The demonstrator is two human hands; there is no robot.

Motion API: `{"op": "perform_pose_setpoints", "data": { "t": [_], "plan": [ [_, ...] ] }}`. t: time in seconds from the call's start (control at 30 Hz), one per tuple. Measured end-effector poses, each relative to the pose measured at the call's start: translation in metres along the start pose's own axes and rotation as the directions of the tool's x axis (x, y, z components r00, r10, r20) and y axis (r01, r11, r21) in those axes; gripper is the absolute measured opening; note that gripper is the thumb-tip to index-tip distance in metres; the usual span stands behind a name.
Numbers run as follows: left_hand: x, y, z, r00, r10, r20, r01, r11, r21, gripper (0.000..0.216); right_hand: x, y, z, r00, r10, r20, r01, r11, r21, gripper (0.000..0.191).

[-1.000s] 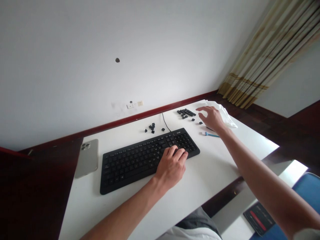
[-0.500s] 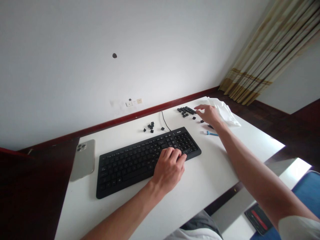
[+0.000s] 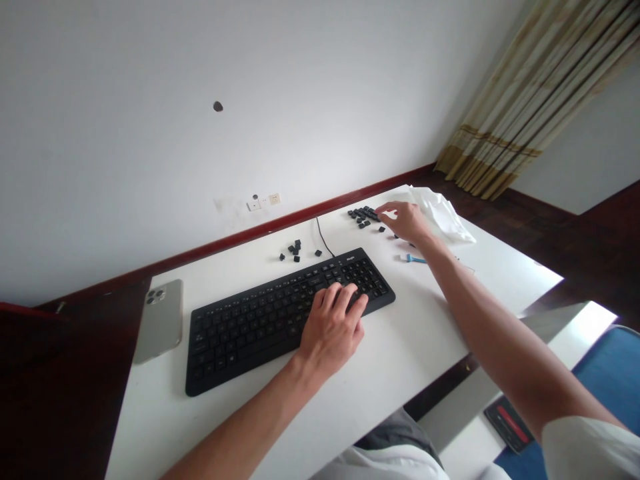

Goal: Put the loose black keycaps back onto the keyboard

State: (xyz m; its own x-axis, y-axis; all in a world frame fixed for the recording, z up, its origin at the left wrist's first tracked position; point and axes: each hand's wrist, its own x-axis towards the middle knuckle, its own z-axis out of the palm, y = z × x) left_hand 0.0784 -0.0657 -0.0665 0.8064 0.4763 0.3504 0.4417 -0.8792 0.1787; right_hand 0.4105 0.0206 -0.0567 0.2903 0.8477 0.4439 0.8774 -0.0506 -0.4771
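A black keyboard [image 3: 260, 317] lies across the white desk [image 3: 425, 313]. My left hand [image 3: 333, 327] rests flat on the keyboard's right part, fingers spread over the keys. My right hand [image 3: 407, 220] reaches to the far right of the desk, its fingertips at a group of loose black keycaps [image 3: 363, 215]; the fingers look partly curled, and I cannot make out whether they hold a cap. A second small cluster of keycaps [image 3: 295, 250] lies behind the keyboard. A blue-handled tool [image 3: 414, 259] lies under my right wrist.
A phone [image 3: 159, 320] lies face down left of the keyboard. A crumpled white cloth [image 3: 443, 213] sits at the desk's far right corner. The keyboard cable [image 3: 323, 239] runs to the wall. A curtain [image 3: 530, 100] hangs at the right; a blue chair [image 3: 610, 373] stands lower right.
My right hand has moved left from near the white cloth to the loose keycaps. My left hand stays on the keyboard, its fingers now spread wider. The view has shifted slightly.
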Motion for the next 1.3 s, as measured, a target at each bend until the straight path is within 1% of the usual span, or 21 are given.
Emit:
{"op": "perform_pose_setpoints", "data": {
  "t": [0.17,0.33,0.5,0.6,0.7,0.83,0.9,1.0,1.1,1.2,1.3],
  "plan": [
    [0.002,0.001,0.001,1.0,0.021,0.008,-0.021,0.999,0.049,0.038,-0.001,-0.01,-0.002,0.999,-0.021,0.024,0.02,0.999,0.041,0.019],
    [0.001,0.003,0.005,0.999,0.033,-0.03,-0.031,0.997,0.076,0.037,-0.001,-0.013,-0.003,0.998,-0.039,0.04,0.036,0.996,0.081,0.019],
    [-0.001,0.002,0.002,0.998,-0.014,-0.066,0.016,0.999,0.033,0.045,-0.002,-0.016,-0.005,0.998,-0.061,0.033,0.058,0.994,0.098,0.019],
    [0.002,-0.002,-0.002,0.996,-0.054,-0.064,0.055,0.999,0.003,0.042,-0.002,-0.019,-0.008,0.996,-0.078,0.034,0.074,0.991,0.113,0.019],
    [0.008,-0.007,-0.004,0.996,-0.076,-0.037,0.075,0.997,-0.027,0.032,-0.003,-0.021,-0.013,0.996,-0.078,0.043,0.071,0.989,0.131,0.02],
    [0.021,-0.009,-0.007,0.997,-0.066,0.03,0.068,0.996,-0.063,0.022,-0.003,-0.018,-0.015,0.997,-0.07,0.03,0.064,0.985,0.157,0.019],
    [0.03,-0.009,-0.009,0.997,-0.059,0.053,0.062,0.997,-0.056,0.016,-0.003,-0.016,-0.014,0.998,-0.048,0.045,0.04,0.987,0.158,0.018],
    [0.044,-0.005,-0.011,0.994,-0.057,0.098,0.058,0.998,-0.013,0.009,-0.003,-0.013,-0.011,0.997,-0.025,0.069,0.013,0.986,0.168,0.017],
    [0.054,0.002,-0.012,0.988,-0.06,0.141,0.05,0.996,0.074,0.009,-0.003,-0.012,-0.007,0.996,-0.055,0.072,0.039,0.978,0.205,0.018],
    [0.057,0.006,-0.011,0.985,-0.044,0.169,0.018,0.988,0.152,0.008,-0.002,-0.009,-0.003,0.994,-0.066,0.082,0.047,0.975,0.216,0.018],
    [0.054,0.008,-0.008,0.984,-0.057,0.171,0.024,0.982,0.185,0.006,-0.001,-0.007,-0.001,0.993,-0.073,0.09,0.052,0.975,0.218,0.017]
  ]
}}
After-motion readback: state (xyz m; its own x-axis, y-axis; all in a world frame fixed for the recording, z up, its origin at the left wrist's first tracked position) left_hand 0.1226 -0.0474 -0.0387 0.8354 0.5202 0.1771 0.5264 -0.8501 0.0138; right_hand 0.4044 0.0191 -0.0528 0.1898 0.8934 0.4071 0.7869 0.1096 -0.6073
